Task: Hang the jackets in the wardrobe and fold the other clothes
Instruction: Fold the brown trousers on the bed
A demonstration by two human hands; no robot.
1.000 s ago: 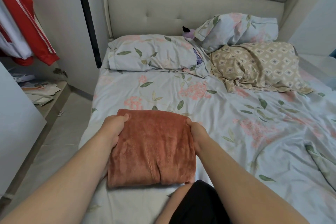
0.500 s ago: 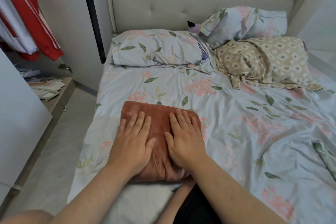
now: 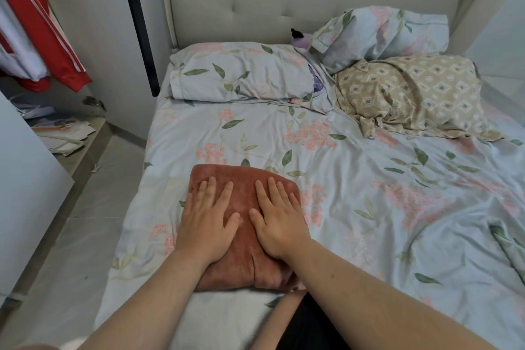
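**Head view.**
- Item: rust-brown folded garment (image 3: 243, 179), plush fabric, lying on the floral bedsheet (image 3: 369, 207) near the bed's left edge.
- Left hand (image 3: 208, 221) and right hand (image 3: 279, 221): palms flat on top, side by side. The fingers are straight and slightly spread, gripping nothing.
- Step, as judged: flattening the fold.
- Handling: press evenly from the centre outward with palms flat, as thick pile probably springs back.
- Also present: red striped jacket (image 3: 42, 37), hanging at left.

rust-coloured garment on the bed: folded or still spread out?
Folded. The rust garment lies as a compact rectangle on the bed sheet, layered edges at its near end, left hand and right hand pressing flat on it.
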